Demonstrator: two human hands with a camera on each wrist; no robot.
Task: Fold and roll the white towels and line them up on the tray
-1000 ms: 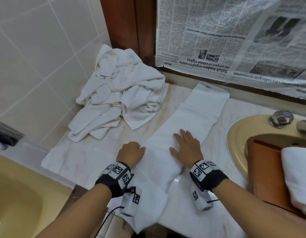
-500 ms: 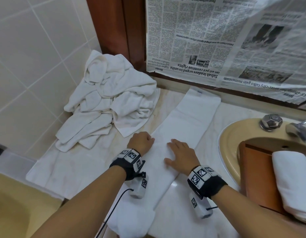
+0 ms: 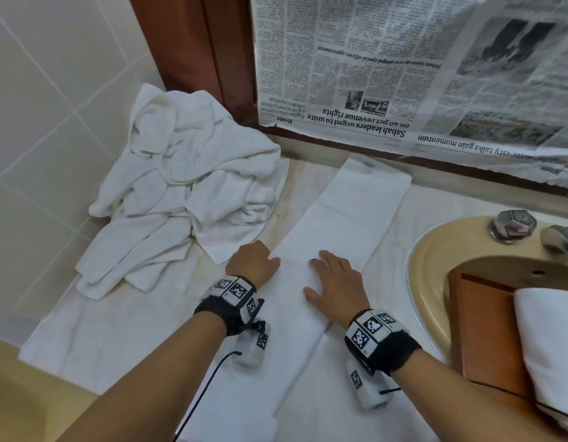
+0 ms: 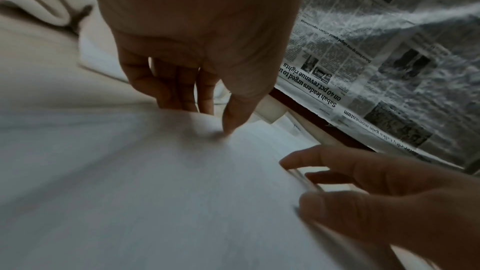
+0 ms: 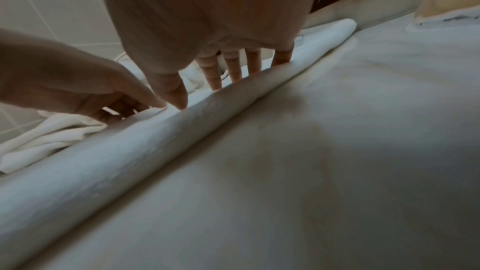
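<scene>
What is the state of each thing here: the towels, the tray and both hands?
folded towel: folded into a long flat strip, not rolled yet
towel pile: crumpled, unfolded
rolled towel: rolled, on the tray
tray: sits over the sink, holds one towel
left hand: fingers curled at the strip's left edge
right hand: flat, presses on the strip

Folded white towel (image 3: 340, 237): long narrow strip, flat on counter, diagonal, near end hangs off front edge. Unfolded towel pile (image 3: 187, 189) crumpled at left. Rolled towel (image 3: 553, 352) on wooden tray (image 3: 486, 339).
</scene>
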